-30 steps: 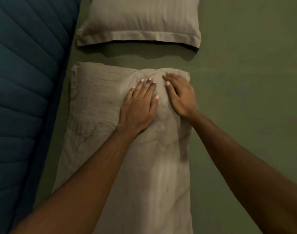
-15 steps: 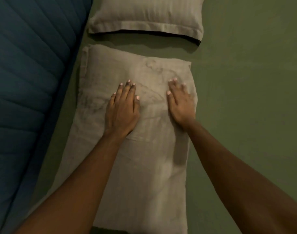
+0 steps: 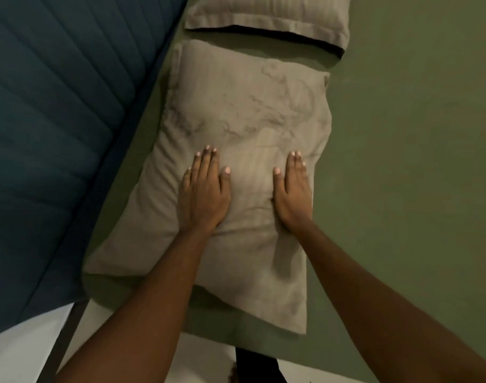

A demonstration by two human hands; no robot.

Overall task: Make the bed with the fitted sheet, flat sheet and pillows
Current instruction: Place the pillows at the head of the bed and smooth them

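Observation:
A beige pillow [image 3: 244,111] lies lengthwise on the green sheet [image 3: 407,161], close to the bed's near edge. My left hand [image 3: 204,194] rests flat on its middle, fingers straight and close together. My right hand [image 3: 293,194] lies flat beside it, near the pillow's right edge. Neither hand grips the fabric. Wrinkles show on the pillow's far half. A second beige pillow [image 3: 266,12] lies crosswise just beyond the first, cut off by the top of the view.
A dark blue quilted headboard [image 3: 56,134] runs along the left side of the bed. A white floor [image 3: 23,346] shows below the bed's near edge, and a dark trouser leg with a foot [image 3: 255,366] stands there.
Both hands have slid along the pillow toward me, from its far end to its middle, and have spread apart. The view has shifted so that the bed's near edge and the floor show.

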